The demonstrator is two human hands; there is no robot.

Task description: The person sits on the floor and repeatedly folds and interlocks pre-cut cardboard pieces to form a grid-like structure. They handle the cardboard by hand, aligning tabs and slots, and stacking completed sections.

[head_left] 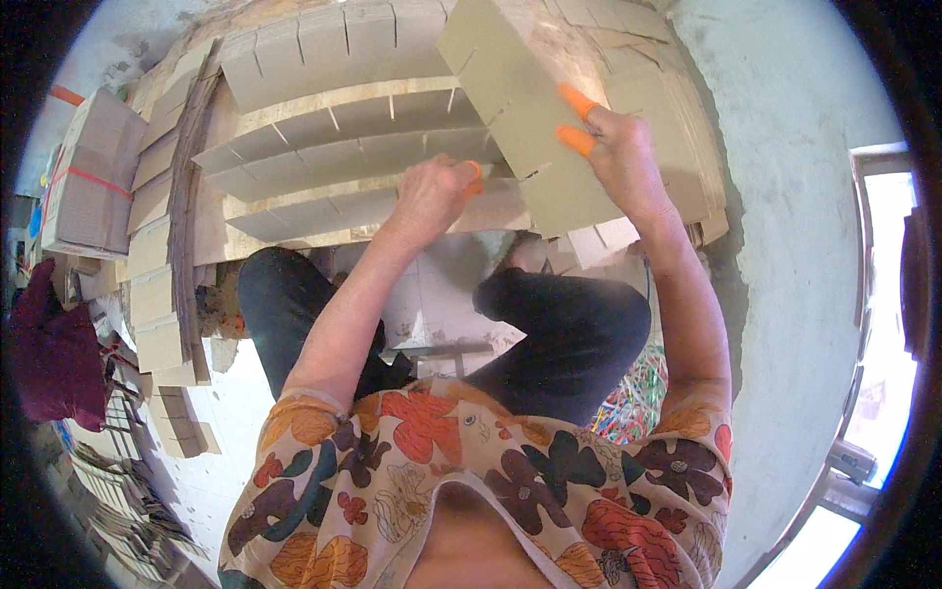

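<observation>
Orange finger covers sit on the fingers of both my hands. My right hand (623, 157) grips a slotted cardboard sheet (510, 108) at its right side, with two covered fingertips lying on its face. That sheet slants from the far middle down toward me. To its left, several slotted cardboard strips (363, 157) stand on edge in rows, slits facing up. My left hand (435, 196) is closed at the nearest strip (343, 213), its fingers curled around the strip's upper edge. Part of that grip is hidden behind the knuckles.
A wooden board (285, 201) lies under the strips. Stacked cardboard pieces (162, 196) line its left side, beside a strapped carton (93, 182). More flat cardboard (677, 137) is piled at right, against a pale wall (785, 245). Coloured straps (633, 402) lie near my right knee.
</observation>
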